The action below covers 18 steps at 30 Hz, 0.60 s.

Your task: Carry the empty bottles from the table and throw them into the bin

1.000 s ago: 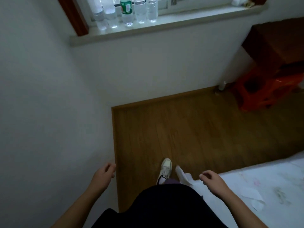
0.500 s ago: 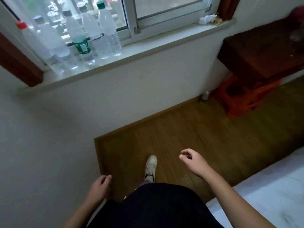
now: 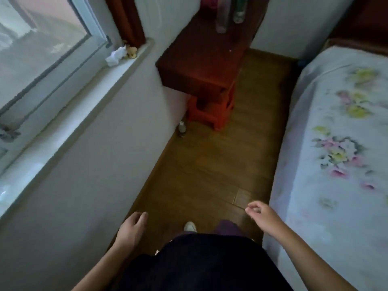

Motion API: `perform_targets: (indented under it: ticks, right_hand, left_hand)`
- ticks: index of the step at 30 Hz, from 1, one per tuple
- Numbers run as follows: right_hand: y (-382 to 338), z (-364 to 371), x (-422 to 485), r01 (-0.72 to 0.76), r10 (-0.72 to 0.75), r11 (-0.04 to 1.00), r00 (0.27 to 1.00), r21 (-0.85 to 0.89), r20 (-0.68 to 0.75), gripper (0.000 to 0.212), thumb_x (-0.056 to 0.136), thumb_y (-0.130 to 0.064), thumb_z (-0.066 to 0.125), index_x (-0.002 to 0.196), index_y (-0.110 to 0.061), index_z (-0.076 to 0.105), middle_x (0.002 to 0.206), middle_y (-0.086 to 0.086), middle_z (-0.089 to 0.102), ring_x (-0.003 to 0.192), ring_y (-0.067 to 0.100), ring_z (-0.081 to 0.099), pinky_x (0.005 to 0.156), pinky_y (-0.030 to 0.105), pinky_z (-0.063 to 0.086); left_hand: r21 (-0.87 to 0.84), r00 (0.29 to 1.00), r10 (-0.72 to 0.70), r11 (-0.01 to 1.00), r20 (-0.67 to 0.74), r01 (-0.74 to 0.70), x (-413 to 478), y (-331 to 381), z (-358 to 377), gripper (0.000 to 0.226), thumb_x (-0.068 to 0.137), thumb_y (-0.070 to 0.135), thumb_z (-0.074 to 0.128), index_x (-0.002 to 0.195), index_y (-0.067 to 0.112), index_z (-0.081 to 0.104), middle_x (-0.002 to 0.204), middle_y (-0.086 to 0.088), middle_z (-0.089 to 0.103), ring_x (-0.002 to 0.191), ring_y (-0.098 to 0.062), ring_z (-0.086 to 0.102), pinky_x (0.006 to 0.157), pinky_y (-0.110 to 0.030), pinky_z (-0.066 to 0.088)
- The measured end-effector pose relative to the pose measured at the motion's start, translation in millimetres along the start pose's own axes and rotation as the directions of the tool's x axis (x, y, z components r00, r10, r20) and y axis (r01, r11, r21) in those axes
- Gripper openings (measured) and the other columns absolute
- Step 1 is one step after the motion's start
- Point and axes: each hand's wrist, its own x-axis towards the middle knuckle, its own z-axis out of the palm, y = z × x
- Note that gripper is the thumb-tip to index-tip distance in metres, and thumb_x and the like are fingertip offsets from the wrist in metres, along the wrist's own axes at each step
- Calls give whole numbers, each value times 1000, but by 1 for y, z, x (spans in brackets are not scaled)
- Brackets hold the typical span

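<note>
Narrow wooden floor (image 3: 205,164) runs up the middle of the frame between a white wall with a window sill (image 3: 69,131) on the left and a flower-patterned bed (image 3: 336,143) on the right. At the far end, top centre, stands a dark red counter (image 3: 199,59), and on its back part the bottles (image 3: 228,15) stand upright, blurred, so their number and whether they are empty cannot be told. An orange stool (image 3: 212,110) sits tucked under the counter's near edge.

Both hands hang low in the frame, well apart from the bottles. The left hand (image 3: 132,227) is loosely curled and holds nothing; the right hand (image 3: 262,217) is also empty, fingers half bent, thumb near the forefinger. The bottles lie straight ahead and slightly right of centre, long axes vertical. By my reading the right hand is a little nearer that line, so it would likely reach first once the person has walked up the aisle. No bin is in view.
</note>
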Motion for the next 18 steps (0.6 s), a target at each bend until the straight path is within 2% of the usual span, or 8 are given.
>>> perform_targets:
  ticks: [3,8,10,13,16,18]
  right_hand:
    - [28,-21,2,-81,92,991,991,110,-99,30,96,-42,57,119,-22,60,107,-5,64,99,12,62,88,29,49]
    - [60,-62,15,-191,236,953,954,235,-182,22,97,-35,57,114,-22,61,111,0,64,104,16,60,90,31,47]
    - [64,-82,28,-196,254,944,945,266,-204,18,97,-32,57,112,-21,61,111,1,64,103,16,60,88,30,46]
    - [63,-116,54,-190,260,935,942,298,-214,17,97,-29,57,110,-20,63,108,1,66,102,19,62,92,33,49]
    - [47,-156,85,-164,232,937,952,308,-198,26,96,-36,57,115,-19,64,106,-1,65,99,15,62,91,32,50]
    - [29,-185,105,-133,196,944,962,302,-190,30,96,-42,57,116,-22,63,106,-5,64,99,11,61,89,30,48]
  left_hand:
    - [95,990,107,989,89,-116,40,71,10,31,102,43,49,113,19,65,93,-3,72,85,-20,70,71,-34,53]
    - [228,958,180,946,222,-231,99,175,51,36,102,46,48,118,19,65,100,-3,73,92,-22,70,77,-37,54]
    - [250,949,194,934,247,-256,114,208,69,38,101,48,48,119,20,66,100,-2,73,92,-20,70,75,-34,53]
    - [257,947,202,929,248,-266,126,252,93,30,100,47,50,105,23,67,93,0,73,87,-18,70,80,-37,55]
    - [240,953,205,936,222,-257,132,289,112,25,100,45,52,91,26,67,87,-4,74,83,-22,71,79,-39,55]
    - [229,957,196,942,213,-244,136,310,122,26,101,41,52,90,23,68,85,-7,74,82,-25,70,73,-37,53]
